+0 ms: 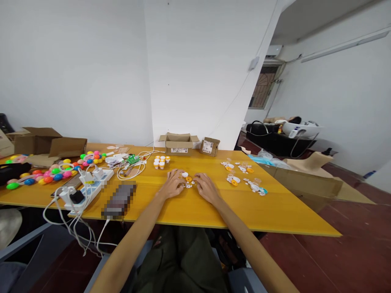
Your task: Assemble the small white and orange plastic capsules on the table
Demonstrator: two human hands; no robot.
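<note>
A small group of loose parts lies on the yellow table between my hands: a white disc (185, 174), an orange ring (188, 179) and several small white wheel-like pieces (188, 186). My left hand (171, 185) rests at the left of this group, its fingers bent and apart, fingertips beside the white disc. On the other side, my right hand (207, 187) curves in with loosely spread fingers, its fingertips close to the orange ring. I see nothing held in either hand, though the fingertips are small in view.
Further right lie several groups of orange, white and blue parts with clear cups (233, 181). Assembled white-and-orange pots (161, 162) stand behind my left hand. Cardboard boxes (179, 145) line the wall. Leftward are a phone (119, 200), a power strip (105, 179) and colourful balls (58, 175).
</note>
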